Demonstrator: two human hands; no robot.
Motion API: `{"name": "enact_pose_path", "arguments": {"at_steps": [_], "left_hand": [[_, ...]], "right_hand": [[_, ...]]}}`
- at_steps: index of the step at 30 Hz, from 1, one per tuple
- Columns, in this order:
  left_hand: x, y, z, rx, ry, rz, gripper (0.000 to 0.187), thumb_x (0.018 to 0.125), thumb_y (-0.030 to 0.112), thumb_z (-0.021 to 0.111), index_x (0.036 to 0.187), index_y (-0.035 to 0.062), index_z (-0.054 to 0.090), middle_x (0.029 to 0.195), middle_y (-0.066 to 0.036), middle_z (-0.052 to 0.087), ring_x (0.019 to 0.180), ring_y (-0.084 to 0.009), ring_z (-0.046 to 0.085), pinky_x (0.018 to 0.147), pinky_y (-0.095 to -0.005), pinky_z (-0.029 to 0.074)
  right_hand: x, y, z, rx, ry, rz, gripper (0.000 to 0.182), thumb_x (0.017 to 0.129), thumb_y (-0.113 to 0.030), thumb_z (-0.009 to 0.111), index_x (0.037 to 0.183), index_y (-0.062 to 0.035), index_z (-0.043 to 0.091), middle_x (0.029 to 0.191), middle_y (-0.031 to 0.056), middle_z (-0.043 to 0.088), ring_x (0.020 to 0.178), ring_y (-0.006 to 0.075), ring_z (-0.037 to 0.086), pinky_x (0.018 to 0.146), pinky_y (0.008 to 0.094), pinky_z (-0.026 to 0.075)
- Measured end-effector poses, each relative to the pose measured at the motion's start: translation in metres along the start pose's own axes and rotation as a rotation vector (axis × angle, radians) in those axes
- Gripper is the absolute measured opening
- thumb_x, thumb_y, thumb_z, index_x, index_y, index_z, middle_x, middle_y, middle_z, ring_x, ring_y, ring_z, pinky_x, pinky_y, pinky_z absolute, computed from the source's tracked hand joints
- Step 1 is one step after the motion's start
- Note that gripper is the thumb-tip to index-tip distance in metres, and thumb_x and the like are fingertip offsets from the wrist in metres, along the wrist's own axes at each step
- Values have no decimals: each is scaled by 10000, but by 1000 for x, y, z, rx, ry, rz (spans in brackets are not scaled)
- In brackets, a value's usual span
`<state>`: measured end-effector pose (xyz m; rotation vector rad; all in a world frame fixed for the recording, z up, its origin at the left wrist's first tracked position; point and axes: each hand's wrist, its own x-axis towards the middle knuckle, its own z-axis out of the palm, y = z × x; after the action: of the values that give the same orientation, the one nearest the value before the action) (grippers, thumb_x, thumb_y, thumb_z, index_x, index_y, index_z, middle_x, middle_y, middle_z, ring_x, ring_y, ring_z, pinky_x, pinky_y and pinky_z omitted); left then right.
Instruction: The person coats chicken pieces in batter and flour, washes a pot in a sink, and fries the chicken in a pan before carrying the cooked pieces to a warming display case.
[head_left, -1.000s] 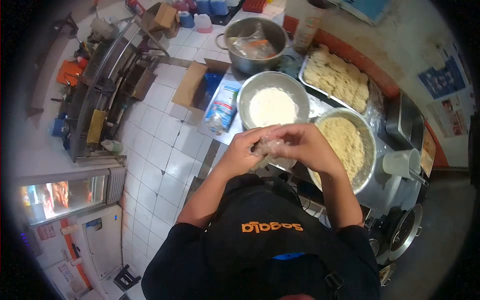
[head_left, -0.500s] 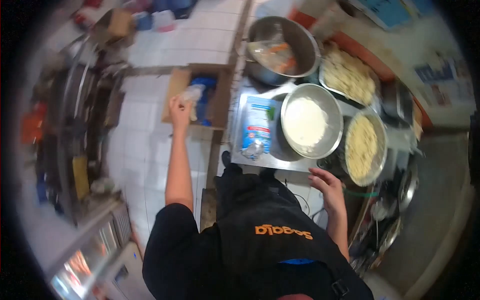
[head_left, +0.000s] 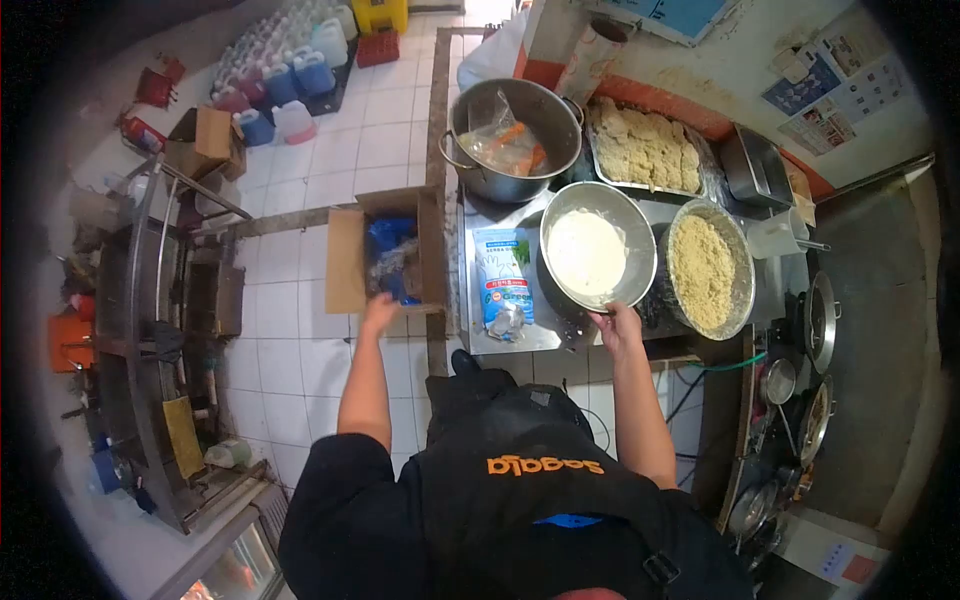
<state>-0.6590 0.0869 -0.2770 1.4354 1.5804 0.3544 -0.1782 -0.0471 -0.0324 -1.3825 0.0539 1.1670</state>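
My left hand is at the near edge of an open cardboard box; its fingers are blurred and partly hidden. Crumpled clear plastic lies on blue material inside the box, just beyond that hand. My right hand grips the near rim of a metal bowl holding a white creamy mixture. Left of the bowl, a blue and white packet lies on the steel table, with a crumpled clear piece on its near end.
A large pot with a plastic bag stands behind the bowl. To the right are a bowl of yellow crumbs and a tray of crumbly food. Metal shelving stands at far left; pans are at right.
The clear plastic has left my left hand and lies in the box. My right hand has moved from open beside the table to the bowl's rim. The view has shifted.
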Motion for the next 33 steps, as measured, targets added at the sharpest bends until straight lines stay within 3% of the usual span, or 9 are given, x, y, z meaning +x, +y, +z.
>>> {"name": "enact_pose_path", "arguments": {"at_steps": [4,7,11,14,17,19,21,25,33], "left_hand": [[-90,19,15,-301,44,-423,318,824,230,619,1077,40,588,800,-33,593,664,-116,541,484,-264,420],[-90,66,7,-500,-39,-170,316,833,256,628,1086,70,588,769,-8,575,640,-106,519,475,-254,391],[-53,238,-33,-767,48,150,393,850,329,624,1148,84,551,946,-20,599,804,-123,566,617,-263,456],[4,340,-52,-820,17,113,836,734,453,713,1360,60,323,1324,-138,438,1183,-293,456,891,-492,416],[60,391,-30,-976,18,-118,694,760,381,712,1306,74,414,1325,-112,443,1188,-301,460,905,-562,413],[81,400,-16,-974,49,-138,759,717,308,765,1302,-5,396,1347,-163,417,1189,-319,468,903,-574,433],[32,433,-26,-925,324,-227,721,691,203,773,1229,-115,412,1195,-223,533,1008,-320,593,737,-518,536],[97,378,-19,-1076,460,-131,377,657,44,687,956,-138,545,835,-217,627,624,-307,648,507,-424,559],[-94,235,-190,-1076,459,59,208,672,49,642,852,-45,600,743,-106,604,631,-208,607,503,-326,501]], "right_hand": [[-23,-10,7,-124,66,-109,423,730,80,407,1153,71,413,978,200,557,708,286,633,514,347,568],[-52,-9,-3,-124,89,-150,415,729,76,412,1143,54,430,953,190,566,711,270,634,499,337,559],[-99,2,-36,-37,36,-144,441,743,73,427,1182,34,432,1025,185,572,731,257,637,513,339,567],[-137,15,-63,-41,-9,-152,452,750,72,442,1198,15,436,1041,162,580,776,244,640,542,341,567],[-166,36,-101,-59,-69,-219,512,685,81,476,1189,1,439,1001,127,578,749,239,615,470,319,510],[-183,57,-133,-24,-74,-202,577,682,98,464,1250,38,386,1164,188,528,967,278,603,666,357,575],[-243,52,-116,-57,42,-141,559,684,106,449,1236,42,393,1119,193,542,914,283,620,636,373,587],[-292,83,-145,-105,174,-123,473,722,96,444,1193,67,407,1033,195,568,797,286,637,516,347,566],[-366,130,-120,-234,296,-245,504,682,71,440,1184,30,429,1035,194,567,806,297,641,594,412,596]]}}
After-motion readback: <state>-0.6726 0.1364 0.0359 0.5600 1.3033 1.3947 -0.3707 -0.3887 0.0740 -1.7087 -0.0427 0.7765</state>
